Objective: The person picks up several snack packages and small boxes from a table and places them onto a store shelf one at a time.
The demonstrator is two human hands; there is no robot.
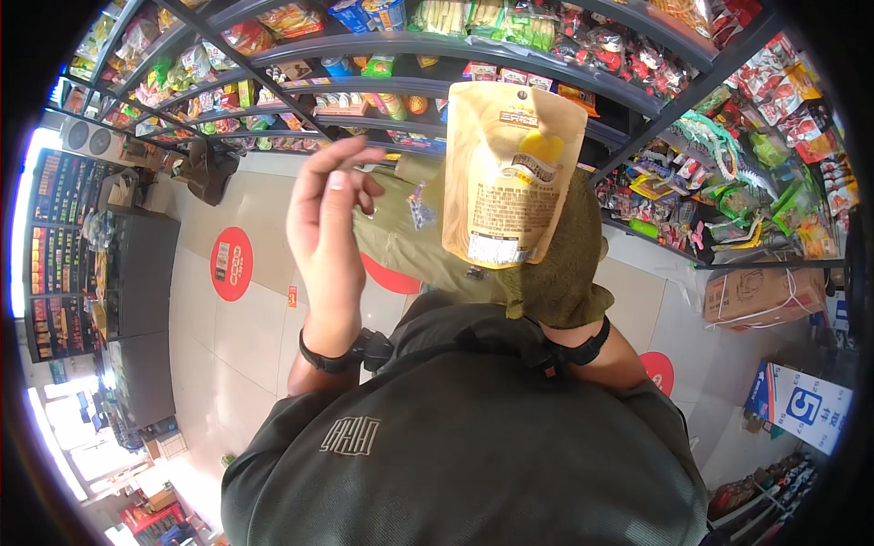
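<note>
A tan stand-up foil pouch (505, 198) with a yellow picture and printed writing is held up before my chest. My right hand is largely hidden behind it and under an olive terry cloth (573, 252); only the wrist shows, and the pouch appears gripped through the cloth. To the left, my left hand (331, 232) is raised, its fingers bent and apart, touching nothing. Beneath both hands spreads an olive fabric surface (403, 232) with a small purple-and-white packet (421, 208) on it.
Dark metal shelves (423, 44) full of packaged snacks curve across the front. Bagged toys (724, 181) crowd the right-hand shelf, above a tied cardboard box (765, 297). A grey counter (140, 273) stands left. Red round stickers (231, 263) mark the tiled floor.
</note>
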